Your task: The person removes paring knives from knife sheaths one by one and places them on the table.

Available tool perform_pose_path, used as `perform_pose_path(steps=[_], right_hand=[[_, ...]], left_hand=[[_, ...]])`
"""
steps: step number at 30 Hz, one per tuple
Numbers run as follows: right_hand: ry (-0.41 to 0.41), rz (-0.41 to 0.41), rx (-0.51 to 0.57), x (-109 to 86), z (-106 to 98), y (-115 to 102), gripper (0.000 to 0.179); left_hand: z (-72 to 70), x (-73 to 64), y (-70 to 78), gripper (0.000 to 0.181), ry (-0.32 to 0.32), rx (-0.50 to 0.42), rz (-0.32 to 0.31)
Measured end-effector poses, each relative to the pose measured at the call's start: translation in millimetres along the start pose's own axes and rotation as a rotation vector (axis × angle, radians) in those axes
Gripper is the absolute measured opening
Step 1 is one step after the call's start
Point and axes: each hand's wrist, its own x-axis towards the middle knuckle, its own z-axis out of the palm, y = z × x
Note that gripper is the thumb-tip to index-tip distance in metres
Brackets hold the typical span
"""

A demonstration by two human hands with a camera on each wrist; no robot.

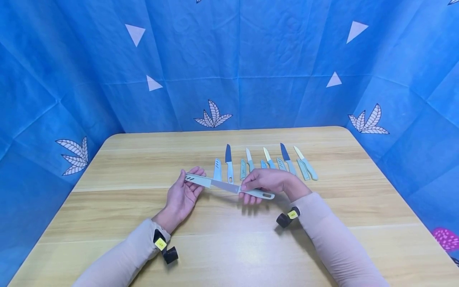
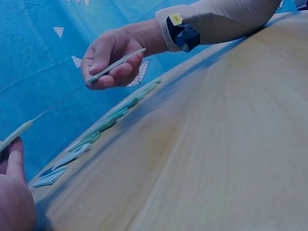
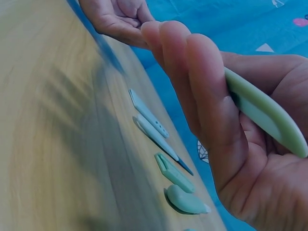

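Above the table, my right hand (image 1: 263, 184) grips a kitchen knife by its pale green handle (image 1: 261, 194), thumb on top near the blade. The grey blade (image 1: 225, 185) points left and meets the mouth of a pale blade sheath (image 1: 199, 180) with slots. How much of the blade lies inside the sheath is hidden. My left hand (image 1: 182, 198), palm turned up, holds that sheath between thumb and fingers. In the left wrist view, the sheath (image 2: 17, 135) and the handle (image 2: 118, 63) are joined by the thin blade edge.
Behind the hands lie several unsheathed knives in a row, including a dark-bladed one (image 1: 230, 167) and a green-handled one (image 1: 309, 167). Sheaths lie beside them, such as a light blue one (image 1: 217, 169) and a green one (image 1: 303, 170). A blue curtain (image 1: 236, 71) hangs behind the wooden table (image 1: 229, 251).
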Motion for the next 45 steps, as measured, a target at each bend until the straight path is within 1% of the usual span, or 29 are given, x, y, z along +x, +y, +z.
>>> perform_pose_path(steps=[12, 16, 21, 27, 31, 35, 38, 41, 45], right_hand=[[0.004, -0.002, -0.018, -7.9, -4.7, -3.3, 0.034], [0.021, 0.008, -0.012, -10.9, -6.8, -5.0, 0.034], [0.038, 0.009, 0.013, -11.4, -7.2, -6.4, 0.034], [0.061, -0.037, -0.004, -11.0, -6.4, -7.9, 0.034], [0.090, -0.038, -0.004, -10.0, -5.9, -9.6, 0.034], [0.138, -0.048, -0.034, -7.5, -5.4, -13.8, 0.035], [0.169, -0.057, -0.047, -5.1, -4.8, -16.9, 0.035], [0.194, -0.064, -0.036, -2.8, -3.7, -18.6, 0.033], [0.235, -0.072, -0.018, 0.4, -1.9, -20.1, 0.028]], left_hand=[[-0.5, 2.2, 1.2, 0.054, 0.006, -0.024, 0.015], [-0.4, 2.8, 3.4, 0.055, 0.008, -0.032, 0.018], [1.7, 1.9, 6.4, 0.056, -0.018, -0.047, -0.003], [6.8, -1.0, 11.1, 0.053, -0.046, -0.043, -0.009], [11.6, -1.2, 15.1, 0.050, -0.077, -0.030, -0.021], [15.0, 0.4, 20.4, 0.049, -0.105, 0.007, -0.014], [16.0, 1.9, 23.6, 0.049, -0.114, 0.034, -0.007], [16.6, 3.4, 25.5, 0.048, -0.124, 0.035, -0.011], [16.8, 4.8, 27.4, 0.045, -0.118, 0.040, -0.019]])
